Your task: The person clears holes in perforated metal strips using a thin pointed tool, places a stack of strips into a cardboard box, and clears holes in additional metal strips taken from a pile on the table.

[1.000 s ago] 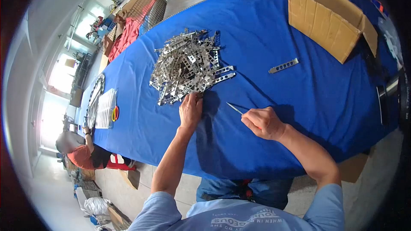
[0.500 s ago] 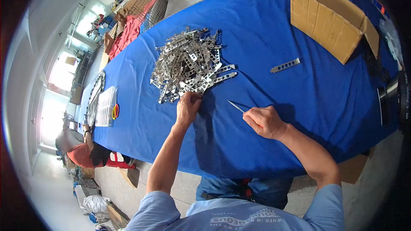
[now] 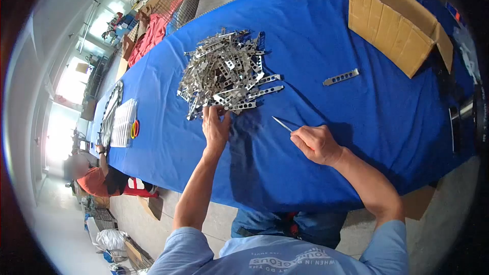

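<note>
A heap of perforated metal brackets (image 3: 224, 71) lies on the blue tablecloth. My left hand (image 3: 216, 130) is at the near edge of this heap, thumb and fingers slightly apart, fingertips touching the metal pieces. Just right of those fingertips lies one bracket (image 3: 243, 106) with round holes. My right hand (image 3: 317, 145) is closed around a slim, pointed metal tool (image 3: 281, 124); its tip points up and left, and its handle is hidden in the fist. A single bracket (image 3: 341, 77) lies apart from the heap, to the right.
An open cardboard box (image 3: 389, 25) stands at the table's far right. At the left are a clear plastic tray (image 3: 124, 122) and yellow and red rings (image 3: 135, 129). Another person (image 3: 94, 178) sits by the table's left end. Blue cloth (image 3: 295, 183) covers the table.
My left hand has shifted slightly left and its thumb and fingers have spread, uncovering a bracket at the heap's near edge. My right hand with the pointed tool has stayed nearly still.
</note>
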Motion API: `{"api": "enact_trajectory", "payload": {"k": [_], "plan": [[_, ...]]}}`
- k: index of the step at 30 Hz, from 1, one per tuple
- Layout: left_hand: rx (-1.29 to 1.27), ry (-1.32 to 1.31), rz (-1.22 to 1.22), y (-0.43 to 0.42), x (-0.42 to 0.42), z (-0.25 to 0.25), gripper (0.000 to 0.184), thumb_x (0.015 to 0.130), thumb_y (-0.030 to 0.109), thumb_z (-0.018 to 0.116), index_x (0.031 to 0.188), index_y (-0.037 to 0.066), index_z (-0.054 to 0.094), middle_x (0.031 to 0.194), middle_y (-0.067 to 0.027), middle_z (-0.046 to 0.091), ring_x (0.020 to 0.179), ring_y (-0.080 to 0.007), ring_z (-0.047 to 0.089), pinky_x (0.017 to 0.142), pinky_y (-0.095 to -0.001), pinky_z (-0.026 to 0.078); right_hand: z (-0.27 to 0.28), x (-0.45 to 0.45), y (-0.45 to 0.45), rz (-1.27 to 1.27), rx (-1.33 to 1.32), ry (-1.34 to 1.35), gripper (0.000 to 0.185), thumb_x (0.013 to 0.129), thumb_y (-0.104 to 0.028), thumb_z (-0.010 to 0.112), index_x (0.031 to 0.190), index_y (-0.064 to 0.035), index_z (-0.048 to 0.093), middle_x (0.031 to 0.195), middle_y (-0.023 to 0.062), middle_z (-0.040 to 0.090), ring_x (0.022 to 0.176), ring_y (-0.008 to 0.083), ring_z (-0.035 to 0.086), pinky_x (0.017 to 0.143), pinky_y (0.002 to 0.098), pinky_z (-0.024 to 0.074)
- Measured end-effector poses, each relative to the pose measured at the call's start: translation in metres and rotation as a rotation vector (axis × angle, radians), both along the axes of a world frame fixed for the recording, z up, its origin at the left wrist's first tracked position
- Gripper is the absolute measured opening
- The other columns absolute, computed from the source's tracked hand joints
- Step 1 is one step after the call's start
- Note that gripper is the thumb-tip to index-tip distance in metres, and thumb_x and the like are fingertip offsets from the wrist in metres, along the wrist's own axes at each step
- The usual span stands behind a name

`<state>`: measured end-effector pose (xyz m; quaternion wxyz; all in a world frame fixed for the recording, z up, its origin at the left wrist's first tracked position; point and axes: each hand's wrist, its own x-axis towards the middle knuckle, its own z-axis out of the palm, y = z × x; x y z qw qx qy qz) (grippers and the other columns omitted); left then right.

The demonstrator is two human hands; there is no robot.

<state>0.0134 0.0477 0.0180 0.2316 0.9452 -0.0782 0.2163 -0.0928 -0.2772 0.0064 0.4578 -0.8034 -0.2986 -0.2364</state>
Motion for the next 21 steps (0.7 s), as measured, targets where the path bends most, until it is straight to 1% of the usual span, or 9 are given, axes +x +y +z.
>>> {"api": "enact_trajectory", "payload": {"k": [4,5,6,8,11,15,18,19,21], "plan": [[0.014,0.005,-0.144,-0.014,-0.017,0.010,0.023,0.088,0.012,0.077,0.103,0.003,0.064,0.111,-0.0163,0.061,0.104,-0.0361,0.065,0.088,-0.0471,0.053,-0.002,-0.001,0.000,-0.012,-0.002,0.010,0.017,0.099,-0.012,0.071,0.088,-0.0032,0.063,0.074,0.0107,0.070,0.063,0.0278,0.071,0.056,0.0394,0.0560],[0.004,0.064,-0.175,-0.019,-0.021,0.009,0.024,0.086,0.012,0.077,0.105,0.003,0.064,0.117,-0.0173,0.061,0.111,-0.0366,0.062,0.091,-0.0464,0.052,-0.002,0.000,0.000,-0.013,-0.006,0.011,0.017,0.099,-0.012,0.071,0.088,-0.0032,0.063,0.074,0.0107,0.070,0.064,0.0279,0.071,0.056,0.0395,0.0559],[0.059,-0.020,-0.214,-0.028,-0.028,0.008,0.025,0.086,0.012,0.077,0.106,0.003,0.066,0.116,-0.0174,0.063,0.110,-0.0375,0.063,0.091,-0.0468,0.052,-0.002,0.000,-0.001,-0.007,-0.007,0.014,0.015,0.099,-0.011,0.071,0.088,-0.0021,0.064,0.074,0.0110,0.070,0.064,0.0277,0.072,0.056,0.0386,0.0557],[-0.112,0.226,-0.188,-0.040,-0.037,0.002,0.027,0.089,0.015,0.077,0.111,0.002,0.068,0.102,-0.0166,0.069,0.097,-0.0352,0.069,0.085,-0.0451,0.054,-0.001,0.000,-0.002,0.005,-0.011,0.023,0.014,0.100,-0.008,0.069,0.090,0.0001,0.066,0.076,0.0116,0.070,0.065,0.0274,0.072,0.056,0.0368,0.0553],[-0.229,0.422,-0.220,-0.055,-0.047,0.004,0.028,0.097,0.022,0.074,0.115,0.001,0.068,0.082,-0.0111,0.071,0.075,-0.0257,0.071,0.068,-0.0390,0.055,-0.001,0.000,-0.001,0.001,0.013,0.027,0.015,0.099,-0.012,0.071,0.089,-0.0028,0.063,0.075,0.0114,0.069,0.064,0.0287,0.071,0.056,0.0405,0.0549],[-0.673,0.719,-0.131,-0.066,-0.047,0.013,0.036,0.109,0.037,0.062,0.119,0.003,0.069,0.079,-0.0034,0.070,0.061,-0.0101,0.063,0.051,-0.0262,0.046,-0.003,0.000,-0.002,0.000,0.014,0.047,0.015,0.099,-0.013,0.071,0.090,-0.0028,0.064,0.075,0.0113,0.069,0.065,0.0291,0.072,0.057,0.0407,0.0554],[-0.789,0.778,-0.135,-0.059,-0.043,0.013,0.036,0.109,0.037,0.061,0.122,0.004,0.069,0.080,-0.0034,0.069,0.061,-0.0097,0.062,0.051,-0.0247,0.047,-0.001,0.000,-0.002,-0.004,0.021,0.043,0.015,0.100,-0.013,0.071,0.091,-0.0029,0.064,0.075,0.0115,0.069,0.066,0.0295,0.072,0.058,0.0406,0.0558],[-0.753,0.746,-0.122,-0.062,-0.045,0.015,0.031,0.109,0.029,0.061,0.126,0.004,0.068,0.082,-0.0032,0.069,0.060,-0.0095,0.062,0.050,-0.0237,0.047,-0.001,0.000,-0.001,-0.004,0.026,0.044,0.015,0.100,-0.013,0.071,0.091,-0.0030,0.064,0.076,0.0116,0.069,0.066,0.0297,0.072,0.058,0.0406,0.0560],[-0.690,0.635,-0.146,-0.059,-0.044,0.003,0.029,0.108,0.023,0.060,0.128,0.004,0.067,0.083,-0.0038,0.069,0.061,-0.0098,0.062,0.051,-0.0245,0.048,-0.001,0.000,-0.001,0.001,0.027,0.043,0.014,0.101,-0.012,0.070,0.091,-0.0021,0.065,0.076,0.0118,0.070,0.065,0.0288,0.072,0.057,0.0395,0.0557]]}}
